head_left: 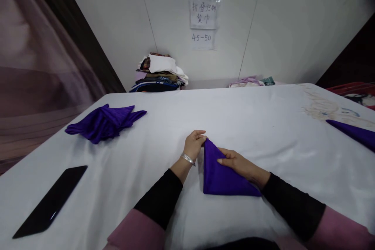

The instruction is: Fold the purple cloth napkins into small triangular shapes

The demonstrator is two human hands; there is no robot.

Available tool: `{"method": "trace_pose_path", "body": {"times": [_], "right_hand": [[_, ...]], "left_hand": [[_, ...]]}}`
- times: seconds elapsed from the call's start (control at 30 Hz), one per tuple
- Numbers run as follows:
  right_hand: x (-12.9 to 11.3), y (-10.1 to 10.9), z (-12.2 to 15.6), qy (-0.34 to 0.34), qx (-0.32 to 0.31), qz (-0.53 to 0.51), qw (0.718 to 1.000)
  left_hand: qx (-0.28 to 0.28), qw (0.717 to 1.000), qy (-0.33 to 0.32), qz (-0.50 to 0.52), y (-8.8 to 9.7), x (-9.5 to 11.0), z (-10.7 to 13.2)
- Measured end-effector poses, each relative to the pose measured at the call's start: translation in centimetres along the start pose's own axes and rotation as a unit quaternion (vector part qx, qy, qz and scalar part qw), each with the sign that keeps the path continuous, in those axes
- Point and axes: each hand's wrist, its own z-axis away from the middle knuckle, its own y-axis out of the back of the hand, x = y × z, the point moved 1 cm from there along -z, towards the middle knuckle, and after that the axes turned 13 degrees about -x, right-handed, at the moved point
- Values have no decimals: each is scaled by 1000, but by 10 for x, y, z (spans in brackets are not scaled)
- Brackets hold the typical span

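Near the front edge of the table (263, 125), at its middle: one purple napkin (218, 177), folded to a triangle, lying flat on the white cover, tip pointing toward the far edge. Left hand (193, 144): fingers curled together, pinching the napkin's tip; silver bracelet (187, 159) on the wrist. Right hand (236, 162): fingers stretched out and close together, laid flat along the napkin's right sloping edge, gripping nothing. Toward the left edge, well apart: loose heap of purple cloths (102, 123). Front left corner: black phone (51, 201), screen dark, lying slantwise. Right edge: one more purple cloth (356, 134), partly out of view. Beyond the far edge, against the wall: stack of folded clothes (159, 74); above it to the right, paper note (203, 13) with handwriting.
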Motion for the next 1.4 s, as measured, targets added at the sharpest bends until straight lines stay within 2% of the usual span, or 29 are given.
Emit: {"method": "trace_pose_path", "body": {"times": [0.67,1.0,1.4], "right_hand": [[0,1,1,-2,1,-10,1000],[1,1,0,1,1,-16,1000],[-2,-1,1,4,1,-12,1000]], "left_hand": [[-28,999,39,16,-3,7,4],[-36,999,-3,-2,-4,4,3],[-29,1000,7,8,-1,0,1]]}}
